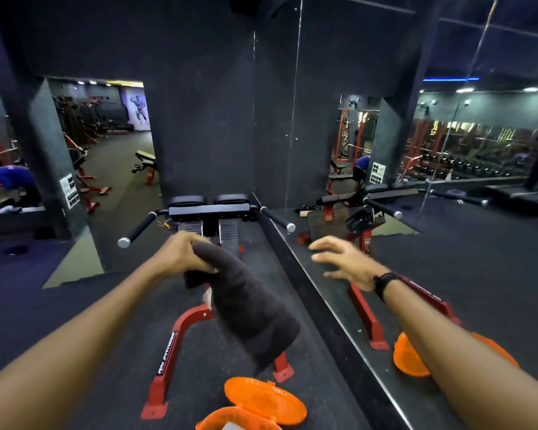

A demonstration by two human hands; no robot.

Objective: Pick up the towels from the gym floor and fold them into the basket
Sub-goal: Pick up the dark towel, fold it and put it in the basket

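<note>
My left hand [184,256] grips the top edge of a dark brown towel [249,308], which hangs down and slants to the right above the floor. My right hand [345,262] is held out to the right of the towel with fingers spread and nothing in it; a black band is on its wrist. The orange basket [230,422] stands on the floor at the bottom edge, its hinged lid [264,400] swung open behind it. Something white shows inside the basket.
A red-framed exercise machine [180,330] with black pads and two handle bars [137,229] stands directly ahead on the black rubber floor. A mirror wall [416,212] runs along the right and reflects the machine and basket. More gym equipment stands far left.
</note>
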